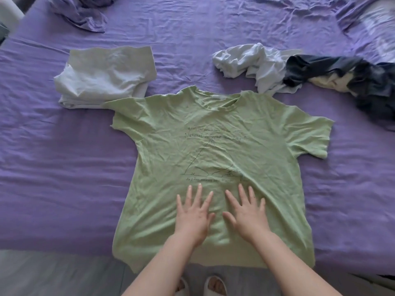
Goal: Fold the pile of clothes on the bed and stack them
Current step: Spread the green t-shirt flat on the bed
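Note:
A light green T-shirt [218,150] with a thin line drawing lies spread flat, front up, on the purple bed sheet [64,167], its hem hanging over the near edge. My left hand [193,214] and my right hand [245,210] press flat on its lower middle, side by side, fingers straight and spread. A stack of folded pale clothes [102,77] sits at the back left, touching the shirt's left sleeve. At the back right lie a crumpled white garment [256,63] and a crumpled dark garment [342,75].
A bunched purple cloth [83,11] lies at the far left corner and a pale pillow or bedding [374,26] at the far right. The grey floor [53,272] and my slippered feet [205,287] show below the bed's near edge.

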Motion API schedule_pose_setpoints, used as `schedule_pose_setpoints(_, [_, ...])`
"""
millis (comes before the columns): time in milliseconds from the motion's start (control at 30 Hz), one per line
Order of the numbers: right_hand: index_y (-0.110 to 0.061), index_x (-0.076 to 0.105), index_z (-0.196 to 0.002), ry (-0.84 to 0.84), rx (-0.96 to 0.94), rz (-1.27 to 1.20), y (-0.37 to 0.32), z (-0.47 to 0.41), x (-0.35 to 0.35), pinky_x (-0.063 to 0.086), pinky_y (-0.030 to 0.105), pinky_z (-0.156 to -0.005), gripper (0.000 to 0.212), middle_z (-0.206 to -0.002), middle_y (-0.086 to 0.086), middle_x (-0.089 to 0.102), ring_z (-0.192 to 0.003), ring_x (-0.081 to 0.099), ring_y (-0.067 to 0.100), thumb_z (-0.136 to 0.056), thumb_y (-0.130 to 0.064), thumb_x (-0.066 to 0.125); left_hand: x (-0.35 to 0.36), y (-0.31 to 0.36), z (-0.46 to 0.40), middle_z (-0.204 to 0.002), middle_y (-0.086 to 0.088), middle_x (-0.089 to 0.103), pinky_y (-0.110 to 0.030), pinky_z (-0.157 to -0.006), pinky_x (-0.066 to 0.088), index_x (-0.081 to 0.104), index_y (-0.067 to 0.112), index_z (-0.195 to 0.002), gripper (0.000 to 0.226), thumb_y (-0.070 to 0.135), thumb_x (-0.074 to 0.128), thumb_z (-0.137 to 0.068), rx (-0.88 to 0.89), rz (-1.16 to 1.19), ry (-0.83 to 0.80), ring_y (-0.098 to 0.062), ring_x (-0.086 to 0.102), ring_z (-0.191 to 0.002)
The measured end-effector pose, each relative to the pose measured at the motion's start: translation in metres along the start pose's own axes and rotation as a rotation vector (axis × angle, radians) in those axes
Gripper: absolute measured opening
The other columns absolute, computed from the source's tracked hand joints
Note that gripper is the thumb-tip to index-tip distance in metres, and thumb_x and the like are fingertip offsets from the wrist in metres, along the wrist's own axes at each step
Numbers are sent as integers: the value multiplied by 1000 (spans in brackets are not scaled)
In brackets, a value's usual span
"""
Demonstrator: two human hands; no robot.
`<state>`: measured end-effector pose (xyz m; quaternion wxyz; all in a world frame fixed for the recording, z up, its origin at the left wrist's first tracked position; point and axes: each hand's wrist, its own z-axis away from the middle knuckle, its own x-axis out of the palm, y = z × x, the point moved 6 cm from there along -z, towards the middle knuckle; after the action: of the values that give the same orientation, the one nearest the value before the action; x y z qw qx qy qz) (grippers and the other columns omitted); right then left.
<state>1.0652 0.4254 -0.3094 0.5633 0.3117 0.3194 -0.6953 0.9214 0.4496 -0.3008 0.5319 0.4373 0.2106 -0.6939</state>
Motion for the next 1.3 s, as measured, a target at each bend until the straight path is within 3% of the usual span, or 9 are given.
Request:
schedule_pose_setpoints(167, [-44,-17,-139,103,-56,75,17,-45,-10,-7,64,-106,100,-146,0,-29,-142,-20,29,-48,-80,-37,-4,13,-57,-140,1,-40,-63,-109,-13,-29,39,-132,65,63,-19,-73,24,-97,16,-23,-37,-130])
schedule_pose_setpoints(267, [-45,-1,-139,161,-53,27,22,-73,-28,-5,65,-103,88,-156,3,-4,-144,-1,31,-62,-79,-29,-17,9,-92,-142,1,-39,-64,-106,-18,-29,40,-132,74,62,-25,-61,38,-108,37,-23,-40,-128])
schedule_pose_setpoints(433, [-45,-24,-134,181,-10,1,30,-127,-68,-10,65,-106,101,-151,-2,-28,-142,-21,27,-40,-72,-46,-54,0,-157,-142,3,-39,-60,-100,-24,-30,41,-132,78,72,-31,-60,54,-96,89,-21,-39,-129])
schedule_pose_setpoints(733, [-55,-21,-136,244,76,-7,45,-241,-147,-8,68,-105,76,-154,-1,-26,-141,-26,26,-63,-76,-11,-134,-20,-285,-150,8,-30,-65,-105,-19,-20,47,-138,67,67,-16,-75,167,-169,214,-25,-32,-138])
schedule_pose_setpoints(1000, [-60,-26,-130,131,32,5,59,-275,-163,-12,72,-101,82,-140,2,-46,-133,-41,26,-61,-84,11,-160,-19,-329,-145,5,-29,-68,-104,-16,-13,51,-142,72,80,9,-80,226,-248,149,-33,-29,-139])
schedule_pose_setpoints(1067, [-60,-25,-130,143,21,-11,57,-274,-166,-13,72,-100,82,-140,2,-46,-132,-42,25,-62,-85,12,-177,-18,-325,-157,5,-1,-65,-109,-8,18,48,-144,66,75,20,-84,264,-197,236,-34,-4,-146])
schedule_pose_setpoints(1133, [-60,-24,-131,152,11,-7,57,-270,-170,-16,70,-100,82,-140,2,-45,-134,-39,25,-61,-86,10,-200,-18,-315,-129,1,56,-60,-110,17,63,32,-112,43,58,36,-90,330,-104,476,-32,44,-128])
schedule_pose_setpoints(1200, [-56,-22,-134,197,-8,21,59,-266,-177,-18,65,-101,81,-144,1,-36,-139,-30,26,-65,-87,6,-217,-32,-310,-93,-2,62,-51,-94,41,67,18,-81,31,38,45,-90,316,11,706,-28,57,-95])
schedule_pose_setpoints(1300, [-40,18,-146,316,-60,24,62,-271,-195,2,62,-109,71,-156,7,14,-145,10,27,-86,-70,-4,-227,-53,-320,-100,-7,62,-44,-80,51,67,17,-92,28,31,44,-85,163,81,663,-29,56,-95])
